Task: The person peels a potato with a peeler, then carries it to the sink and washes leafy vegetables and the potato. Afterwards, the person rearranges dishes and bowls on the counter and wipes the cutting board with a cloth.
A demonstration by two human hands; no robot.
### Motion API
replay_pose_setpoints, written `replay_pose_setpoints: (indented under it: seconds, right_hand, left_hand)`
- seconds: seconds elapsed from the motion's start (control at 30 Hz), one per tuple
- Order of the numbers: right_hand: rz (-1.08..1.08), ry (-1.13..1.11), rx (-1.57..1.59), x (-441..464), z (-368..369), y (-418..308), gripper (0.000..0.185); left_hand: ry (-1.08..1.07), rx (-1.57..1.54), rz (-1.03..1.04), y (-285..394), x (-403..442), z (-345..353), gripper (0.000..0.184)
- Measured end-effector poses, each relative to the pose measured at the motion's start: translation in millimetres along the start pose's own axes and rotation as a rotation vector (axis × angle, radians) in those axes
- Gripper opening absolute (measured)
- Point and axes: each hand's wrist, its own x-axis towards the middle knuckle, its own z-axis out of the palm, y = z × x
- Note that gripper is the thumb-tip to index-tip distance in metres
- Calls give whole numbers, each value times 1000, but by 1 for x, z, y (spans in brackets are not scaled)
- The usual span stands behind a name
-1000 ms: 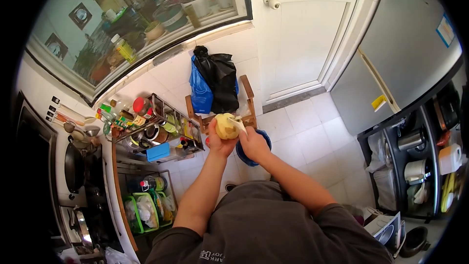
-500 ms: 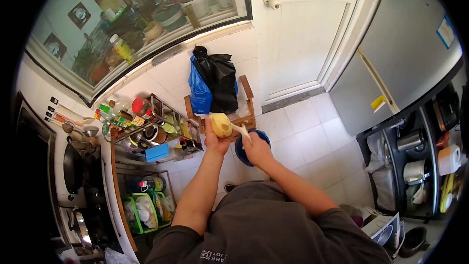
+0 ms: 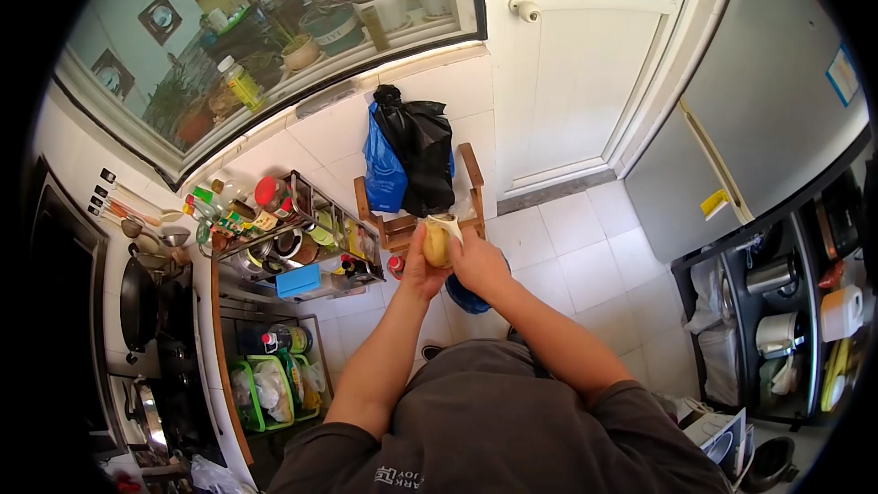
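1. Left hand (image 3: 421,269): fingers curled around a pale-yellow, rounded, potato-like vegetable (image 3: 439,247), held before the torso.
2. Right hand (image 3: 480,267): closed around a slim, whitish peeler-like tool (image 3: 445,222). Half a second earlier the tool points away to the right; now it lies across the vegetable's far end, suggesting a renewed peeling stroke.
3. Round, dark-blue container (image 3: 469,300): on the floor, partly hidden below the right hand.
4. Brown wooden chair (image 3: 470,165): beyond, beside black (image 3: 425,155) and blue (image 3: 385,176) plastic bags.

"ARK" and "JOY" in pale letters (image 3: 399,476), upside down, on the dark shirt (image 3: 512,412)
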Motion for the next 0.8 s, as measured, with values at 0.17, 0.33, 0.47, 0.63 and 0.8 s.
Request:
replay_pose_setpoints:
  seconds: [0.17, 0.33, 0.47, 0.63, 0.8]
  right_hand:
    - [11, -42, -5, -16, 5, 2, 35]
    - [50, -101, -26, -38, 2, -5, 35]
    - [17, -102, -51, -44, 6, 6, 32]
    - [50, -15, -20, -47, 9, 25, 31]
    - [37, 40, 28, -33, 0, 30, 34]
  left_hand:
    - [10, -76, -6, -9, 22, -8, 46]
    - [268, -219, 43, -4, 30, 5, 47]
    - [232, -174, 115, 5, 36, 12, 51]
    - [219, -149, 30, 16, 29, 19, 56]
    - [125, -77, 20, 18, 14, 6, 54]
